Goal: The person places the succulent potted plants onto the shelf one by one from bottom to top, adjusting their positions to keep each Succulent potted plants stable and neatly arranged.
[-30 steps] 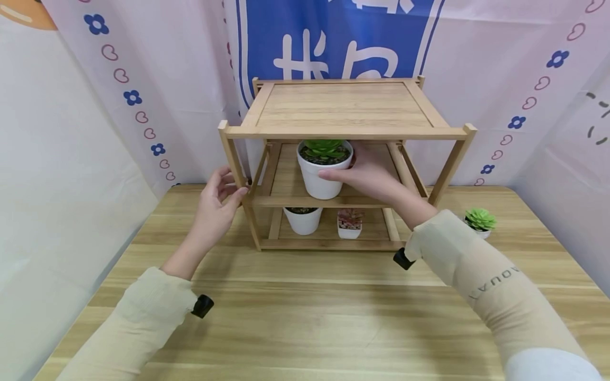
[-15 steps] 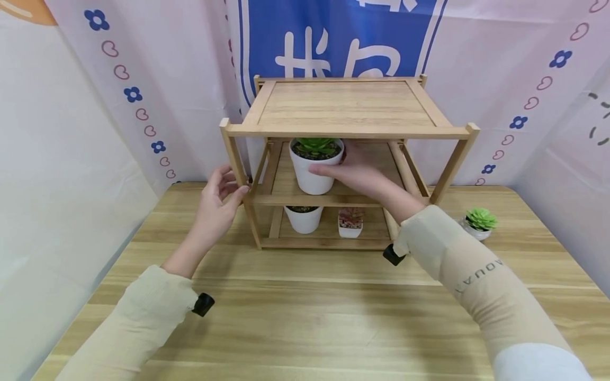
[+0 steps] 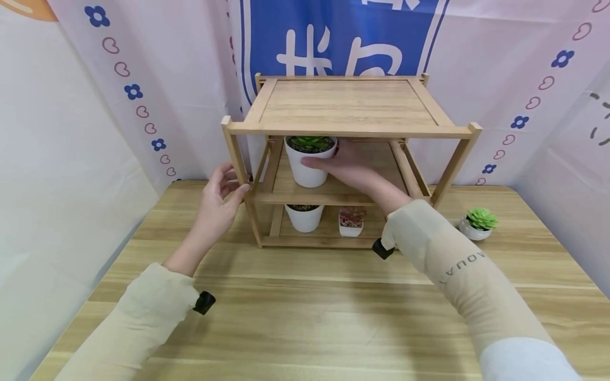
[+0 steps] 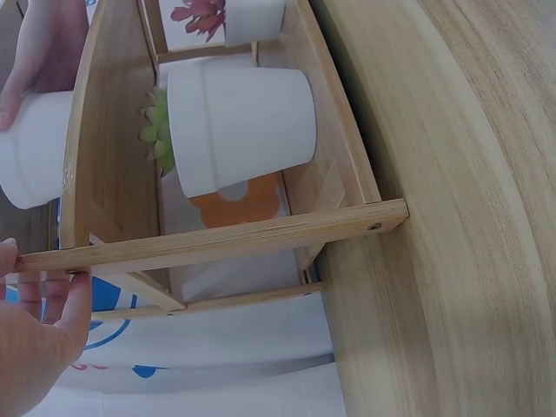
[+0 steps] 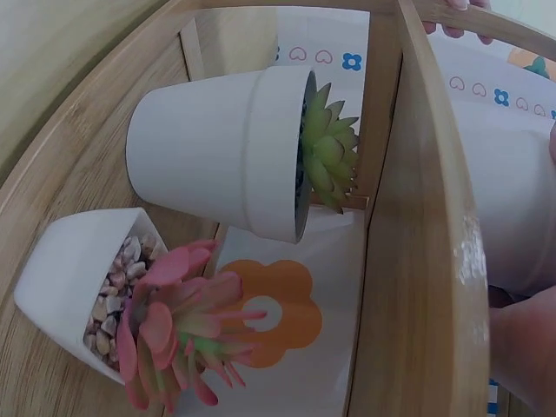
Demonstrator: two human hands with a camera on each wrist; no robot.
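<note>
My right hand (image 3: 350,166) grips a white pot holding a green succulent (image 3: 308,172), thumb across its front. The pot is inside the middle tier of a wooden shelf rack (image 3: 352,103), towards the left; whether its base touches the board I cannot tell. With thumb and fingers, my left hand (image 3: 216,209) holds the rack's left front post (image 4: 217,246). On the bottom tier stand another white succulent pot (image 5: 208,156) and a small square white pot (image 5: 74,278) with a red succulent (image 5: 178,321). The top tier hides part of the held plant.
To the right of the rack, a small green succulent in a round white pot (image 3: 478,225) stands on the wooden table (image 3: 305,312). Behind the rack hangs a printed curtain (image 3: 190,69) with a blue panel. Bare tabletop lies in front of the rack.
My right hand has moved the succulent pot left and somewhat farther back along the middle tier. The left hand has stayed on the post.
</note>
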